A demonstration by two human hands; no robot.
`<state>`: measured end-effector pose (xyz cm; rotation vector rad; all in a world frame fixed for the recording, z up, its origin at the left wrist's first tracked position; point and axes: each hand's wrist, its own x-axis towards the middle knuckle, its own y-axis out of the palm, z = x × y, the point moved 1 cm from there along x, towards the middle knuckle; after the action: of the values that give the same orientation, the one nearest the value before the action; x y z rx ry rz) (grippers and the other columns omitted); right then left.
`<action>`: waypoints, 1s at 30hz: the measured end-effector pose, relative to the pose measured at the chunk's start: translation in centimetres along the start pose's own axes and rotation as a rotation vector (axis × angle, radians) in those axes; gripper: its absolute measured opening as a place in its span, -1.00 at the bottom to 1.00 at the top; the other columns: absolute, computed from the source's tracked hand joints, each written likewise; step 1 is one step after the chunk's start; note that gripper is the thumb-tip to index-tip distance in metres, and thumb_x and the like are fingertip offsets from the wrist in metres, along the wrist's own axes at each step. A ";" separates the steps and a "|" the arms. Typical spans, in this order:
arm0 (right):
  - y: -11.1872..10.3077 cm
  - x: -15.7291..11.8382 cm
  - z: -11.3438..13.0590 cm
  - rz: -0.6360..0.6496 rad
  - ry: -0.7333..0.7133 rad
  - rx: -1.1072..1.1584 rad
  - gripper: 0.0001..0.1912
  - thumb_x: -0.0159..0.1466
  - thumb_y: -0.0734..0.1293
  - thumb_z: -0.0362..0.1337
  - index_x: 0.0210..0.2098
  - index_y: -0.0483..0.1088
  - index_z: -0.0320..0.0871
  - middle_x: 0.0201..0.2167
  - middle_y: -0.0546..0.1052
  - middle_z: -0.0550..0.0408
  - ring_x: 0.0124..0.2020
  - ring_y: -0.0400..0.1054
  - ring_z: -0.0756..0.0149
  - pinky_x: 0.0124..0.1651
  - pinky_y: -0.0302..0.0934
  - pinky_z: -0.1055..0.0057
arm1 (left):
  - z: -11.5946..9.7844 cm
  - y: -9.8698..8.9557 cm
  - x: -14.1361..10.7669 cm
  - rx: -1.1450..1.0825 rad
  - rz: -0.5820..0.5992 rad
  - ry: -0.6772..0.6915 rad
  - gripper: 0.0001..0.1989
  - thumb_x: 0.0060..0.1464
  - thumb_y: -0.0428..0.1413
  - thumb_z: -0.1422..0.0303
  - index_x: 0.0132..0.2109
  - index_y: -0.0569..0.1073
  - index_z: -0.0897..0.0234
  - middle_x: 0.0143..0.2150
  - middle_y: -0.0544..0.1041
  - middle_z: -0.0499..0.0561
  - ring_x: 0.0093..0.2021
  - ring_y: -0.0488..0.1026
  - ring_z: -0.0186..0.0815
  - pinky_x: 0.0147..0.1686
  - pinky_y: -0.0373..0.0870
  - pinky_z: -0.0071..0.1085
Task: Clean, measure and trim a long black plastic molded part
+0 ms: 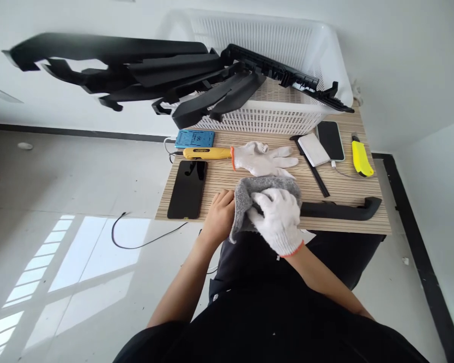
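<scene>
Our right hand (pixel 278 219), gloved, lies on the grey cloth (pixel 270 183), thumb and forefinger parted; can't tell if it's pinching. Our bare left hand (pixel 222 214) is curled at the cloth's left side, grip hidden. Black plastic part (pixel 336 210) sticks out right, along the table's (pixel 380 227) front edge.

Your right hand (pixel 278 219) had a white glove (pixel 282 234) with orange edge, and the loose glove (pixel 259 159) had these same colours. The cloth (pixel 242 201) was grey, speckled with lighter grey. Beige was your tabletop (pixel 223 174), with thin dark stripes. The long part (pixel 336 210) was black, the basket (pixel 265 113) white, the cutter (pixel 360 159) bright yellow.
</scene>
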<state>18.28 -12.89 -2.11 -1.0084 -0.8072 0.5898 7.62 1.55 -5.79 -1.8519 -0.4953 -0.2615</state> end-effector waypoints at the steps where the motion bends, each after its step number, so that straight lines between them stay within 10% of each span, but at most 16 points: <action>1: 0.2 0.1 0.4 0.007 -0.008 0.002 -0.75 0.27 0.44 -0.11 -0.06 0.56 0.06 -0.18 0.57 0.09 -0.13 0.36 0.17 -0.08 0.18 0.18 | 0.1 0.0 0.0 -0.004 -0.002 -0.012 -0.74 0.32 -0.08 0.53 -0.34 0.37 0.21 -0.30 0.43 0.08 -0.26 0.26 -0.16 -0.26 0.23 -0.26; 7: -1.0 -0.5 -1.3 0.015 -0.025 0.039 -0.73 0.28 0.46 -0.10 -0.02 0.55 0.15 -0.04 0.58 0.22 -0.02 0.38 0.21 0.06 0.23 0.21 | -0.3 -0.1 0.3 0.021 -0.030 -0.065 -0.71 0.36 -0.05 0.45 -0.38 0.36 0.22 -0.35 0.43 0.04 -0.29 0.29 -0.19 -0.32 0.15 -0.28; 18: -10.4 -8.3 -18.2 0.023 -0.007 -0.248 -0.63 0.41 0.31 -0.06 0.14 0.51 0.02 0.12 0.57 0.10 0.24 0.34 0.06 0.43 0.01 -0.10 | -0.3 -0.2 0.8 -0.081 -0.028 -0.116 -0.67 0.11 0.31 0.07 -0.34 0.45 0.21 -0.36 0.48 -0.04 -0.28 0.39 -0.23 -0.21 0.23 -0.30; 30: -0.8 0.3 -2.4 0.120 -0.297 0.108 -0.63 0.44 0.26 -0.22 0.20 0.47 0.01 0.11 0.57 0.15 0.07 0.41 0.24 0.30 0.19 0.16 | -0.4 -0.1 1.0 -0.019 0.105 -0.161 -0.77 0.29 0.00 0.51 -0.35 0.39 0.21 -0.32 0.45 0.03 -0.25 0.34 -0.18 -0.25 0.14 -0.28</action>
<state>20.47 -14.16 -1.99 -0.8848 -0.9688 0.8915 8.45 1.37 -5.11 -1.9197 -0.5051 -0.0462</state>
